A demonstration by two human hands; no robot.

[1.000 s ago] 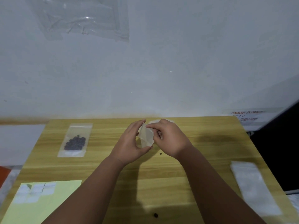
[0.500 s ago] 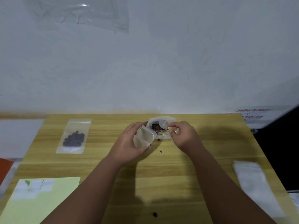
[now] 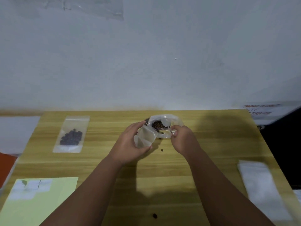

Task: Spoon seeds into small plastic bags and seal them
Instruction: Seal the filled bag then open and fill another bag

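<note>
1. Two bare forearms are extended from the near edge over the wooden table (image 3: 179, 180), converging toward its far middle. One loose seed (image 3: 154, 215) is found between them by the front edge.
2. One pale green sheet (image 3: 48, 204) is laid at the near left. A blurred stack of clear bags (image 3: 263, 190) is laid at the near right.
3. The left hand (image 3: 128, 145) is held palm toward the centre and curled round a small plastic bag (image 3: 145, 138), thumb on the near side, fingers on the far side. The bag is raised off the table, its mouth spread open.
4. A second loose seed (image 3: 161, 150) is seen on the table just below the gap between the hands.
5. The right hand (image 3: 183, 140) is held knuckles up, wrist bent inward. The handle of a translucent spoon (image 3: 165, 123) is pinched at its fingertips.
6. The spoon's bowl is set at the mouth of an open seed bag (image 3: 176, 122), just beyond the small bag; dark seeds (image 3: 157, 124) are visible inside. Whether the bowl is loaded cannot be told.
7. One filled bag (image 3: 70, 136) is laid flat at the far left, well apart from the hands.
8. A clear plastic sheet (image 3: 97, 7) is fixed high on the wall (image 3: 162, 62).
</note>
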